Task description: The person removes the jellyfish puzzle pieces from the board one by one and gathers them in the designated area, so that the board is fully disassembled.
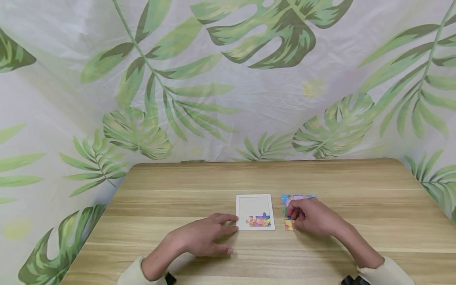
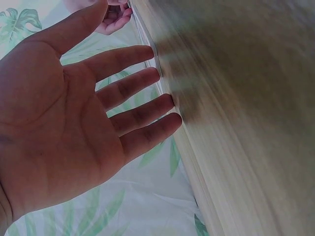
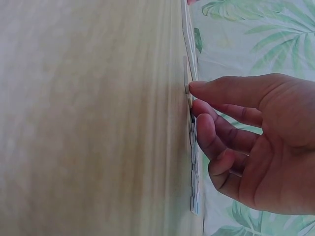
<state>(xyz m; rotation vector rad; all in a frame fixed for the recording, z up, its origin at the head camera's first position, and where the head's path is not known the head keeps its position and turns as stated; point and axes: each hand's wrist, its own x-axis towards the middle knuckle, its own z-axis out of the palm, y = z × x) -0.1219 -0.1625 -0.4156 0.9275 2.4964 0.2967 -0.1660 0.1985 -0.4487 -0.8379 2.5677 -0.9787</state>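
A white puzzle tray (image 1: 246, 204) lies flat on the table, with a small group of joined, colourful puzzle pieces (image 1: 261, 221) in its lower right part. My left hand (image 1: 204, 235) rests at the tray's left edge with fingers spread and fairly straight; in the left wrist view its palm (image 2: 59, 128) holds nothing. To the right of the tray lie more puzzle pieces (image 1: 285, 199), partly covered by my right hand (image 1: 317, 217). Its fingers are curled, and the thumb and index finger pinch a puzzle piece (image 3: 190, 102) at the table, seen edge-on in the right wrist view.
The wooden table (image 1: 171, 198) has rounded far corners. Behind it and at both sides hangs a white cloth (image 1: 263, 99) with green leaf prints.
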